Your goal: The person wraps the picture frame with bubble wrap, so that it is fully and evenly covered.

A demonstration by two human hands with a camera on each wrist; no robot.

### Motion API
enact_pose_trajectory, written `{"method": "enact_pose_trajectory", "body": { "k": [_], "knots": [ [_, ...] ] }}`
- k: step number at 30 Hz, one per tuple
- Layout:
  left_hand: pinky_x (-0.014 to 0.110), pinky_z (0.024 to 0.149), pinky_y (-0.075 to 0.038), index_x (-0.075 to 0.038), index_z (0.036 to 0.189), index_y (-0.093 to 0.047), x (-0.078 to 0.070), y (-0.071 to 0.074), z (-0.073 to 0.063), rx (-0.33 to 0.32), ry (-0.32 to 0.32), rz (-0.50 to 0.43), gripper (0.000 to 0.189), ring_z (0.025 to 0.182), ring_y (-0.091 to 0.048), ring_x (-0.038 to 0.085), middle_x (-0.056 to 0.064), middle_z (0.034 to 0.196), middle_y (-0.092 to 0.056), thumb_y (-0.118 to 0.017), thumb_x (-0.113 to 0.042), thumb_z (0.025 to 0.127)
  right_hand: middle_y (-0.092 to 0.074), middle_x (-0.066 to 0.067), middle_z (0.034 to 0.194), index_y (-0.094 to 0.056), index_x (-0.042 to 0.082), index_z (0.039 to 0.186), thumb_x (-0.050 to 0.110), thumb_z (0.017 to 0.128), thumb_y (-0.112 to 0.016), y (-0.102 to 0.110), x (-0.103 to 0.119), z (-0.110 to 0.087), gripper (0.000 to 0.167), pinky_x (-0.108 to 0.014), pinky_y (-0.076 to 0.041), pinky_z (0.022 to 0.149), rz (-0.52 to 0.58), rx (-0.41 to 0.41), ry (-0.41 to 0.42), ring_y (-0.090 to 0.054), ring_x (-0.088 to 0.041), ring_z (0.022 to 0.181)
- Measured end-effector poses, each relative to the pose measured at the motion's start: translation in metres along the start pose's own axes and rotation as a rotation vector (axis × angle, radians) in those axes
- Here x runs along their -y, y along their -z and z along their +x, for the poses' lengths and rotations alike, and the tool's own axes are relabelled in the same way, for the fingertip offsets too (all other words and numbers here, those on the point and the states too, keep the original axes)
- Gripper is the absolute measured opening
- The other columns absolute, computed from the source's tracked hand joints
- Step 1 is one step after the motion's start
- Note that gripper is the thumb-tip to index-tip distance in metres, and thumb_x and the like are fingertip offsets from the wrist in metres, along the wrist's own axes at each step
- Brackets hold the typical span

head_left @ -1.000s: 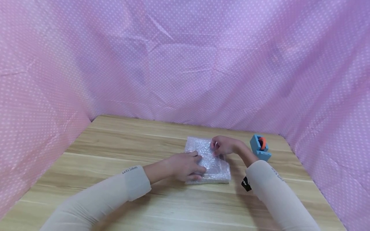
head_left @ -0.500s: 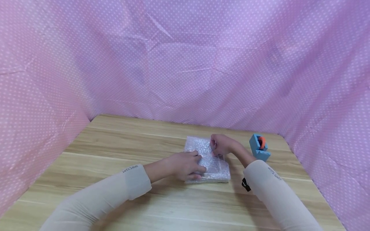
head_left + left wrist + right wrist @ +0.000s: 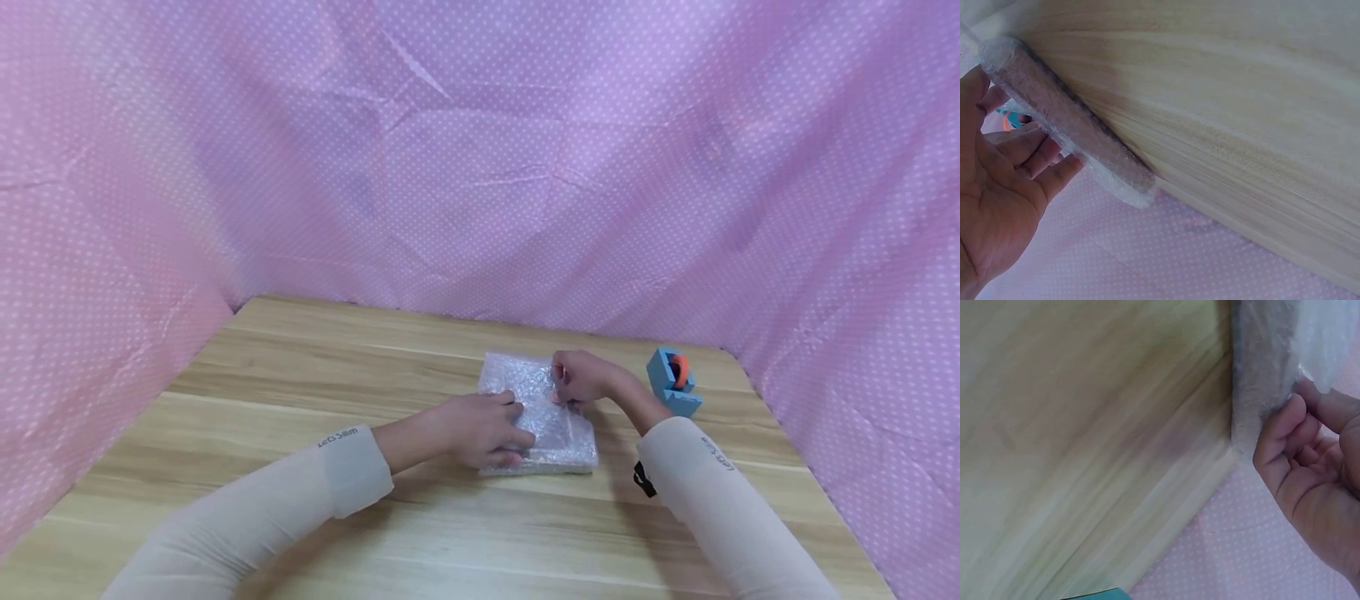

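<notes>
A flat package in clear bubble wrap (image 3: pixel 536 383) lies on the wooden table, its thick side visible in the left wrist view. My left hand (image 3: pixel 483 429) rests on its left part with the fingers spread, pressing the top layer. At the package's right edge, my right hand (image 3: pixel 585 377) pinches the bubble wrap (image 3: pixel 1329 337) between thumb and curled index finger. Whether a bit of tape is also in that pinch cannot be made out. What the wrap encloses shows only as a blurred brownish block (image 3: pixel 1072 119) through the plastic.
A blue tape dispenser (image 3: pixel 675 392) with an orange roll core stands right of the package. Something small and black (image 3: pixel 643 479) shows beside the right sleeve. Pink dotted cloth (image 3: pixel 480 208) hangs around the table (image 3: pixel 337 350) on the back and sides.
My right hand shifted slightly left along the package's edge, then back right. The left hand and the package have stayed in place.
</notes>
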State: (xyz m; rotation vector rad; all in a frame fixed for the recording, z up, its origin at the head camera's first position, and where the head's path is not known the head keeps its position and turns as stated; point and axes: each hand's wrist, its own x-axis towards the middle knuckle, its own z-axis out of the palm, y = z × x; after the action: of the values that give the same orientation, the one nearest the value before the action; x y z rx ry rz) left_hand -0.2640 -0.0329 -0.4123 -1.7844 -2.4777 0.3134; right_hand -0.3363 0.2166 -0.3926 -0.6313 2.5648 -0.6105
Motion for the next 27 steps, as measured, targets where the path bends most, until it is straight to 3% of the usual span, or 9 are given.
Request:
{"method": "enact_pose_trajectory", "body": {
  "k": [4, 7, 9, 12, 15, 20, 27],
  "knots": [
    [0.031, 0.089, -0.052, -0.033, 0.128, -0.060, 0.000, 0.000, 0.001, 0.003, -0.002, -0.004, 0.033, 0.109, -0.053, 0.018, 0.001, 0.116, -0.061, -0.043, -0.052, 0.107, -0.059, -0.006, 0.071, -0.052, 0.000, 0.098, -0.004, 0.091, -0.064, -0.002, -0.003, -0.003, 0.015, -0.028, -0.050, 0.054, 0.120, 0.010, -0.001, -0.058, -0.019, 0.059],
    [0.030, 0.089, -0.051, -0.033, 0.128, -0.060, 0.000, 0.000, 0.001, 0.014, 0.006, -0.012, 0.033, 0.109, -0.053, 0.017, 0.001, 0.119, -0.062, -0.043, -0.053, 0.107, -0.059, -0.006, 0.072, -0.053, 0.001, 0.097, 0.002, 0.094, -0.063, -0.006, -0.005, -0.003, 0.010, -0.028, -0.049, 0.054, 0.116, -0.043, 0.018, -0.057, -0.018, 0.058],
    [0.030, 0.089, -0.051, -0.033, 0.127, -0.060, 0.000, 0.001, 0.001, 0.022, 0.007, -0.014, 0.033, 0.109, -0.052, 0.017, 0.001, 0.118, -0.062, -0.043, -0.053, 0.107, -0.059, -0.004, 0.072, -0.054, 0.004, 0.095, 0.020, 0.098, -0.068, -0.011, -0.004, -0.003, 0.021, -0.028, -0.048, 0.054, 0.057, -0.089, 0.010, -0.056, -0.016, 0.059],
    [0.029, 0.087, -0.050, -0.033, 0.125, -0.060, 0.000, 0.002, 0.001, 0.018, 0.001, -0.023, 0.031, 0.107, -0.052, 0.017, -0.001, 0.115, -0.062, -0.044, -0.053, 0.107, -0.059, -0.003, 0.073, -0.055, 0.007, 0.094, 0.048, 0.091, -0.075, -0.017, 0.000, -0.001, 0.046, -0.028, -0.046, 0.055, -0.064, -0.134, -0.013, -0.055, -0.015, 0.062],
    [0.028, 0.087, -0.049, -0.033, 0.125, -0.060, 0.000, 0.002, 0.002, 0.019, -0.006, -0.020, 0.031, 0.106, -0.051, 0.016, -0.002, 0.113, -0.062, -0.044, -0.053, 0.107, -0.059, -0.004, 0.077, -0.054, 0.007, 0.097, 0.057, 0.083, -0.080, -0.020, 0.005, 0.001, 0.058, -0.030, -0.046, 0.057, -0.134, -0.140, -0.055, -0.053, -0.016, 0.066],
    [0.029, 0.091, -0.050, -0.032, 0.126, -0.060, 0.001, 0.002, 0.002, 0.038, 0.005, -0.014, 0.033, 0.107, -0.052, 0.016, -0.003, 0.113, -0.062, -0.043, -0.053, 0.107, -0.059, -0.005, 0.080, -0.054, 0.006, 0.099, 0.047, 0.082, -0.084, -0.018, 0.006, 0.002, 0.053, -0.031, -0.048, 0.060, -0.100, -0.150, -0.077, -0.055, -0.018, 0.069],
    [0.031, 0.092, -0.051, -0.033, 0.126, -0.060, 0.002, 0.003, 0.000, 0.029, 0.005, -0.025, 0.033, 0.108, -0.054, 0.017, 0.000, 0.117, -0.062, -0.043, -0.053, 0.107, -0.055, -0.003, 0.076, -0.052, 0.004, 0.097, 0.024, 0.086, -0.084, -0.012, -0.004, 0.000, 0.039, -0.030, -0.048, 0.062, -0.017, -0.145, 0.019, -0.054, -0.016, 0.065]
  ]
}}
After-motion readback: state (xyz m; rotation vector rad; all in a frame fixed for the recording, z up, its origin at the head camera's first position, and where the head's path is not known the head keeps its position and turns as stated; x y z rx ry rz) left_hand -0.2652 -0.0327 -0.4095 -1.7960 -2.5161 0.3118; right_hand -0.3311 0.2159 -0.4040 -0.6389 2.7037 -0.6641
